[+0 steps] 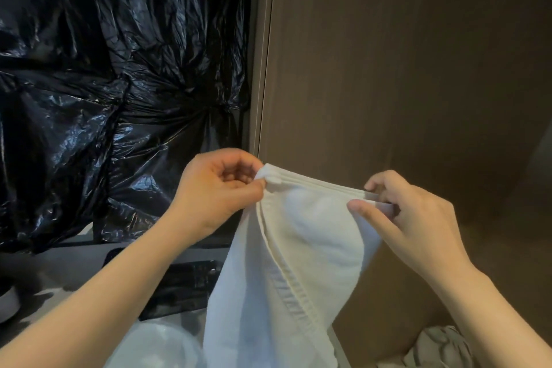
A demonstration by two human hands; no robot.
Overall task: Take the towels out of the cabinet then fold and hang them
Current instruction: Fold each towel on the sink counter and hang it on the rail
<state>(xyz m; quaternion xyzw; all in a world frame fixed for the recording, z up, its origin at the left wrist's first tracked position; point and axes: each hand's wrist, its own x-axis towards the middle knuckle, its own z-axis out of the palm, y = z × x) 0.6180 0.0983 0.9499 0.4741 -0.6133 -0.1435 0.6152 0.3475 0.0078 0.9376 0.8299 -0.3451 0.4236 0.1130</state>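
- While standing before the brown cabinet [403,69], the person is holding a white towel [298,248] up.
- Left hand [218,188] is pinching one top corner.
- Right hand [409,218] is pinching the other, fingers [363,207] curled.

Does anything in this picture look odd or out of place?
Yes. Crinkled black plastic covers the whole area left of the cabinet panel, bunched up unevenly. A grey cloth lies crumpled at the lower right. The white towel itself looks undamaged.

Cabinet panel [403,69] close behind towel [298,248].
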